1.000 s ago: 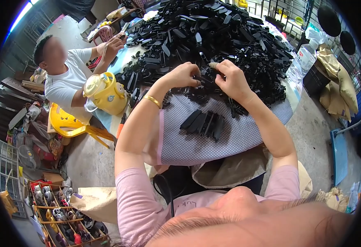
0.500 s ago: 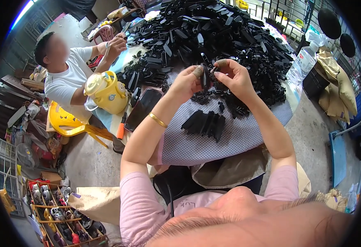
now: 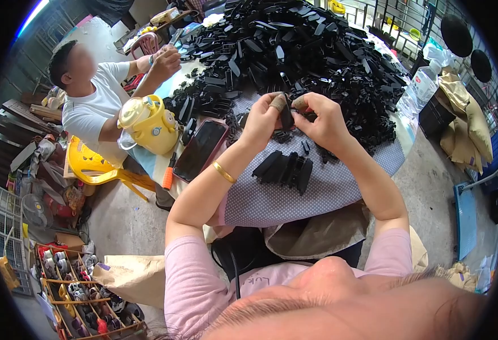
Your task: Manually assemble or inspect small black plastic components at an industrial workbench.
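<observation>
In the head view, the left hand (image 3: 262,120) holds a black part (image 3: 286,118) over the near edge of the pile (image 3: 294,45). Its fingers are clamped on this part, which stands nearly upright. The right hand (image 3: 325,118) is just beside it, with the thumb and the index finger bent close to the right side of the part; I cannot tell whether these fingers grip it or only touch it. A brownish wrap (image 3: 278,102) covers a fingertip of the left hand, and a similar one is on the right hand. A gold bracelet (image 3: 224,172) is around the left wrist.

Below the hands, a row (image 3: 283,171) of black parts lies side by side on a dotted cloth (image 3: 260,207), which covers the near side of the counter (image 3: 156,161). Two small pieces (image 3: 306,148) lie between the row and the right wrist. The big pile of black parts fills the counter behind the hands.

To the left of the left forearm lie a phone (image 3: 201,150) and a tool with an orange handle (image 3: 168,178); a yellow jug (image 3: 155,133) stands near them. Behind the jug, a co-worker (image 3: 90,110) in a white shirt sits with raised hands. A clear bottle (image 3: 419,88) is at the right edge of the counter.
</observation>
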The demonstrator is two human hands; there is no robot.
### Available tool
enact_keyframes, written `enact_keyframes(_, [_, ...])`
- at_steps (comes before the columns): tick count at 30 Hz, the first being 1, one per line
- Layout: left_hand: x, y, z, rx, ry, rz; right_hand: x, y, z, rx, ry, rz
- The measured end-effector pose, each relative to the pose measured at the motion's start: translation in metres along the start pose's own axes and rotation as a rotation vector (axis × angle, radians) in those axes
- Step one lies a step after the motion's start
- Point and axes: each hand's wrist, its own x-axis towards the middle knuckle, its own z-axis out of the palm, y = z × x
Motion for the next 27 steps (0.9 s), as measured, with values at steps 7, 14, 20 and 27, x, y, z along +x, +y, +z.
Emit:
enact_keyframes(7, [0.005,-0.01,-0.005,0.691,0.105,0.365,-0.004,0.011,0.009,-0.262,-0.073,-0.256])
enact_keyframes(14, [0.002,-0.007,0.002,0.649,0.212,0.356,-0.011,-0.005,0.009,-0.377,-0.18,-0.285])
enact_keyframes(20, [-0.001,-0.001,0.012,0.646,0.372,0.481,-0.014,-0.007,0.016,-0.158,-0.085,-0.249])
enact_keyframes(27, [-0.008,0.008,-0.016,0.949,0.171,0.341,-0.006,0.0,-0.012,-0.301,-0.462,-0.046])
